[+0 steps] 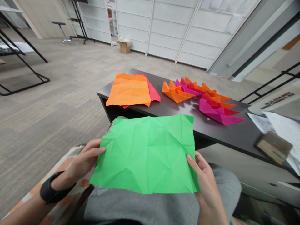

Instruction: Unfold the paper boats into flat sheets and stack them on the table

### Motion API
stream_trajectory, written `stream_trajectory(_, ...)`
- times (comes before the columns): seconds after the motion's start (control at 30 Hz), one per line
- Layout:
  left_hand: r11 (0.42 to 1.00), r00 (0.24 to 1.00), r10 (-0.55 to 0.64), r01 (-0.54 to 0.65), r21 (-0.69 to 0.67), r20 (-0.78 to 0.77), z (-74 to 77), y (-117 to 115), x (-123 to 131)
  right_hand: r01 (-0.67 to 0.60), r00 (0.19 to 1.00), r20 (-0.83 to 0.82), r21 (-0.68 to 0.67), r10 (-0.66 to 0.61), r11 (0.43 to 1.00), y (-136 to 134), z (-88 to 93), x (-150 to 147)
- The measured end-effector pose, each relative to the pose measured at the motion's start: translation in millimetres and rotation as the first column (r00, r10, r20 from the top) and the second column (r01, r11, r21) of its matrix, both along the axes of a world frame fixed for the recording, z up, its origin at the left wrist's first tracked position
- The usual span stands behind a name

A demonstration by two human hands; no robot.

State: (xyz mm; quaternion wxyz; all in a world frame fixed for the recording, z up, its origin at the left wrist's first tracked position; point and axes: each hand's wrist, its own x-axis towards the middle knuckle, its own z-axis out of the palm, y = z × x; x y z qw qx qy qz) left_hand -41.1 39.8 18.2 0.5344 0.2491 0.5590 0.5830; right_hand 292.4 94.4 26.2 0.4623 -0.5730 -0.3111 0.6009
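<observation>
A creased green sheet of paper [147,153] is spread out above my lap, with fold lines crossing it. My left hand [90,154] pinches its left edge, thumb on top and fingers behind. At the right edge, my right hand [201,170] grips the sheet the same way, the fingers partly hidden behind it. Beyond the paper, an orange sheet [130,89] with crease marks lies over a red sheet [153,92] on the dark table [152,109]. To their right stand several folded paper boats, among them an orange boat [177,93] and a magenta boat [217,112].
At the table's right end lie white papers [284,128] and a brown box-like object [274,147]. Across the floor are white cabinets [171,28], a cardboard box [124,47] and a stool [61,29]. A black metal frame [28,67] stands at the left.
</observation>
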Motion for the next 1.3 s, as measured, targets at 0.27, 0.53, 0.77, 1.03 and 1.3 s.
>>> stream_trajectory(0.27, 0.995, 0.987, -0.078, 0.085, 0.048, -0.140, -10.0, 9, 6, -0.164, 0.981, -0.117, -0.105, 0.152, 0.981, 1, -9.8, 8)
stream_trajectory(0.53, 0.972, 0.971, -0.212, 0.221, 0.081, -0.110, 4.9, 5, 4, -0.181, 0.983, 0.042, 0.006, 0.180, 0.984, 7, -22.6, 22)
stream_trajectory(0.77, 0.977, 0.959, -0.215, 0.210, -0.046, -0.185, -8.3, 7, 6, -0.082, 0.981, 0.178, 0.035, 0.075, 0.996, 11, -36.5, 29)
stream_trajectory(1.03, 0.987, 0.972, -0.161, 0.164, 0.000, -0.169, -3.7, 8, 8, -0.035, 0.970, 0.241, 0.072, 0.016, 0.997, 17, -46.6, 40)
stream_trajectory(1.3, 0.990, 0.986, -0.131, 0.124, -0.071, -0.099, -20.6, 9, -1, -0.217, 0.970, 0.132, 0.103, 0.202, 0.971, -1, -30.1, 12)
